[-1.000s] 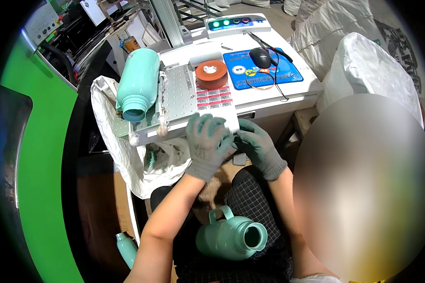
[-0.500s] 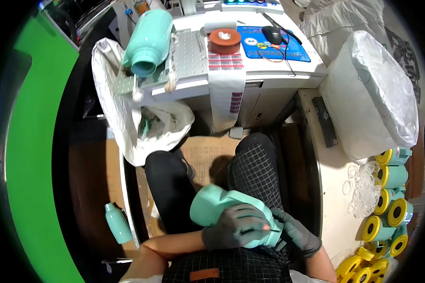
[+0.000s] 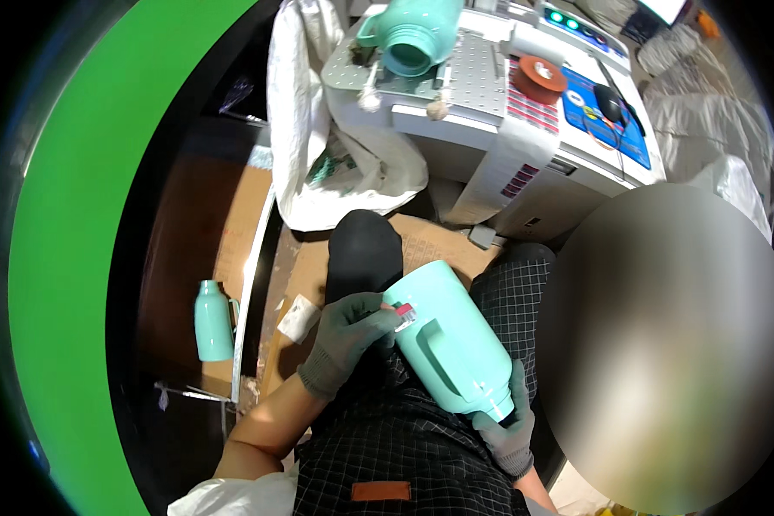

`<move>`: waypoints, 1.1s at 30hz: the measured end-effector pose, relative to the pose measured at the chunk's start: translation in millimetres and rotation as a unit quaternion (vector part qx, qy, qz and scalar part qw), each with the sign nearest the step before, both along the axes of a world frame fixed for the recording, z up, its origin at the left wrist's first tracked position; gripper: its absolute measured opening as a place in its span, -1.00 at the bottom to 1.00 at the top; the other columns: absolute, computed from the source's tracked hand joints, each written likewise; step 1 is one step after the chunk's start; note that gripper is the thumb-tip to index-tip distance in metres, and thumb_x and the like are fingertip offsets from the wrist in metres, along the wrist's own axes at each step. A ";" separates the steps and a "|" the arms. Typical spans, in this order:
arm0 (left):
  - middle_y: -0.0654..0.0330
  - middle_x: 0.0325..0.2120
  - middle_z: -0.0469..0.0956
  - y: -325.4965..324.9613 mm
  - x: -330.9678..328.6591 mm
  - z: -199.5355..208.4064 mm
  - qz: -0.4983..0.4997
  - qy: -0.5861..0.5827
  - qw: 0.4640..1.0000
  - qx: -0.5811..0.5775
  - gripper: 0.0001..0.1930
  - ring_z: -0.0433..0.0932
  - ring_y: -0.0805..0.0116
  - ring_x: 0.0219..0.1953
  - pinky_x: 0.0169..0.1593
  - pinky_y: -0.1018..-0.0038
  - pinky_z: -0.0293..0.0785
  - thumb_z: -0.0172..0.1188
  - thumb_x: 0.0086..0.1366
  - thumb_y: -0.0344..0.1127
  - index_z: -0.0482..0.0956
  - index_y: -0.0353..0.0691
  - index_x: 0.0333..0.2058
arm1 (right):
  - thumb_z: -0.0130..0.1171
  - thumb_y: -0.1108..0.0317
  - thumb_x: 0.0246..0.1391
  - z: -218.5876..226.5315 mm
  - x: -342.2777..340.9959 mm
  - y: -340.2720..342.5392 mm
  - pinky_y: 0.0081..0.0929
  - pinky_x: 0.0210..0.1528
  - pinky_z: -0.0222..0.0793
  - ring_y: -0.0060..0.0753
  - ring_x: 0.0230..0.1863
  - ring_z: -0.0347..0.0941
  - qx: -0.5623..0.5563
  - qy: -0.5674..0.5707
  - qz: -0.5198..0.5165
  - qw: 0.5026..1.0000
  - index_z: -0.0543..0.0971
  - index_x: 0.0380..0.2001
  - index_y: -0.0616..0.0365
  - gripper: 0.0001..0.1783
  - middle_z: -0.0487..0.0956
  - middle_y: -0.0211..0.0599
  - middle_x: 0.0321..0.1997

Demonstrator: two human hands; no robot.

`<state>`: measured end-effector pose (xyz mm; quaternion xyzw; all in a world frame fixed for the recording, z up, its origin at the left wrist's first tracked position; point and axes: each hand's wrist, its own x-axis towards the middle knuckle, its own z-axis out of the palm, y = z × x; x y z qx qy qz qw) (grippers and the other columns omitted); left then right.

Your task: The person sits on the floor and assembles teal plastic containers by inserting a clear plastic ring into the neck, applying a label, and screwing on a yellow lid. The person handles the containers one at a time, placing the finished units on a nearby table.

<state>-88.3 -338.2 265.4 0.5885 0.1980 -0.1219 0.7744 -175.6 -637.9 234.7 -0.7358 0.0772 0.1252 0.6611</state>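
A mint-green thermos flask shell [image 3: 460,344] lies slanted across my lap, its handle facing up and its neck toward the lower right. My right hand [image 3: 509,439], in a grey glove, is closed round the neck end. At the wide base end my gloved left hand [image 3: 346,335] pinches a small red-and-white label [image 3: 404,316]. The label lies against or just over the flask's side; which of the two I cannot tell. The left fingertips are close to the flask wall.
Ahead, a white workbench holds another mint-green flask [image 3: 417,39], an orange tape roll [image 3: 540,79], a label strip [image 3: 512,159] and a mouse [image 3: 608,103]. A white sack [image 3: 297,172] hangs at its left. Lower left lies a small flask [image 3: 213,321]. A blurred patch hides the right side.
The flask has turned so its handle faces up. My left hand has moved from the flask's middle to its base end, where a label now shows. The whole view has shifted left.
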 end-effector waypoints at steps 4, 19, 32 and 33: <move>0.25 -0.47 0.62 7.3 -2.5 -13.4 -0.019 -0.009 1.000 -0.008 -0.82 0.55 0.54 -0.43 -0.29 0.54 0.49 0.35 0.31 -0.29 0.70 -0.31 -0.27 | 0.51 0.26 -0.09 -10.6 -2.2 -7.2 -0.31 0.32 0.44 -0.19 0.28 0.55 -0.072 -0.080 0.057 0.993 0.07 0.51 0.49 0.20 0.52 0.12 0.34; 0.10 -0.27 0.61 36.5 -7.7 -42.7 -0.029 -0.091 0.904 0.417 -0.59 0.63 0.24 -0.25 -0.14 0.36 0.57 0.52 0.19 -0.18 0.58 -0.31 -0.13 | 0.62 0.15 -0.18 -9.8 -2.6 -10.8 -0.17 0.36 0.40 0.03 0.34 0.46 -0.167 -0.142 0.104 0.970 0.10 0.51 0.40 0.29 0.42 0.18 0.38; 0.02 0.39 0.25 24.6 246.3 44.8 0.004 -0.507 0.408 0.760 -0.12 0.23 -0.20 0.38 0.43 -0.21 0.13 0.38 0.13 -0.19 0.22 -0.09 0.42 | 0.30 -0.21 0.09 39.6 79.8 -51.8 -0.13 0.49 0.19 -0.04 0.49 0.23 0.052 -0.221 -0.212 0.951 0.01 0.56 0.36 0.23 0.20 0.10 0.55; 0.05 0.40 0.25 32.3 277.2 50.4 -0.005 -0.500 0.342 0.795 -0.16 0.23 -0.18 0.39 0.44 -0.20 0.13 0.36 0.13 -0.26 0.23 -0.06 0.41 | 0.31 -0.23 0.09 38.4 89.1 -58.7 -0.14 0.50 0.16 -0.06 0.51 0.21 0.017 -0.256 -0.211 0.943 0.02 0.56 0.37 0.24 0.18 0.08 0.57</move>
